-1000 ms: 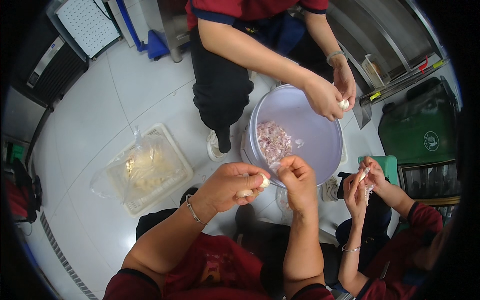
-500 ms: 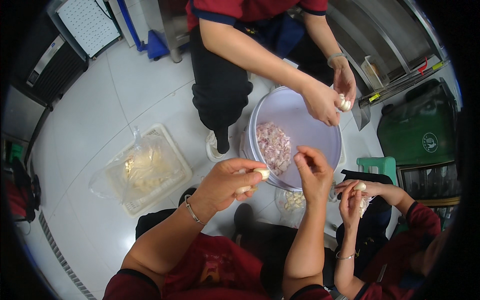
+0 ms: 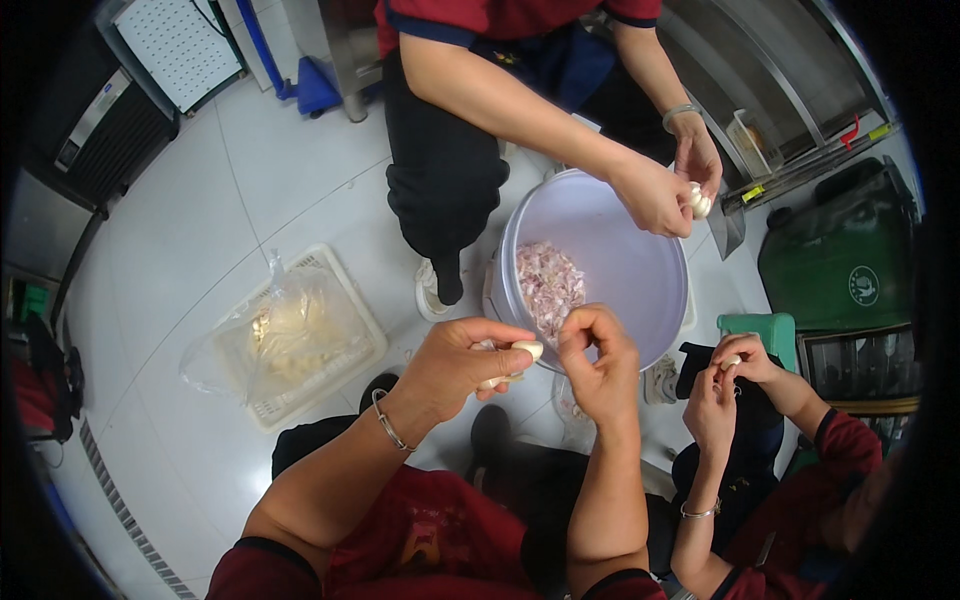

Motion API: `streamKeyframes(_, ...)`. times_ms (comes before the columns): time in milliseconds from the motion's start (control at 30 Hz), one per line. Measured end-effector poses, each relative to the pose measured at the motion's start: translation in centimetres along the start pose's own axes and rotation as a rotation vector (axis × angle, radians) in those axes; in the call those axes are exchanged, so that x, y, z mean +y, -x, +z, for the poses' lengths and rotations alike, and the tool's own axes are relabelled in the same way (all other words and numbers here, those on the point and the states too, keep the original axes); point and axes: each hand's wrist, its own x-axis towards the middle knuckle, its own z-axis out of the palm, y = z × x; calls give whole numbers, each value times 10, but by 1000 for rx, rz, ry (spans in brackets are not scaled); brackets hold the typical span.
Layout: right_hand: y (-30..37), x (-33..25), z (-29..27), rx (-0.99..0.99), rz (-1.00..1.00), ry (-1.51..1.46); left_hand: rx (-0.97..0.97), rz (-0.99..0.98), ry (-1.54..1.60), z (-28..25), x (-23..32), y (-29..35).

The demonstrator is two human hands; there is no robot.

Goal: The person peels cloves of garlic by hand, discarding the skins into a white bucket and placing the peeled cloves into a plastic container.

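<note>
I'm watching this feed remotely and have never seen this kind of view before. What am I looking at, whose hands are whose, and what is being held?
This is one picture from a wide fisheye camera worn on a person's head, looking down, so straight edges bend near the rim. No machine is involved: bare hands do the work.

The two forearms rising from the bottom edge belong to the wearer. The left hand holds a pale garlic clove between thumb and fingers. The right hand is beside it with fingers pinched together; what it pinches is too small to tell.

Ahead on the white tiled floor stands a round pale basin with a heap of pinkish peelings. To the left is a white basket holding a clear bag of pale pieces.

Two co-workers also handle cloves: one across the basin, one at lower right.
</note>
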Motion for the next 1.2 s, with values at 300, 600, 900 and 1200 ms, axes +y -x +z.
streamKeyframes(300, 0, 18, -2, 221, 217, -176, -91, 10, 220, -4, -1, -5)
streamKeyframes(600, 3, -12, 2, -36, 3, -88, -212, -70, 375, -10, -7, -8)
streamKeyframes(900, 9, -19, 14, 45, -98, 145, -175, -56, 351, -10, -10, -8)
streamKeyframes(1200, 6, -15, 12, 17, -194, 327, -106, -113, 293, -9, -11, -8)
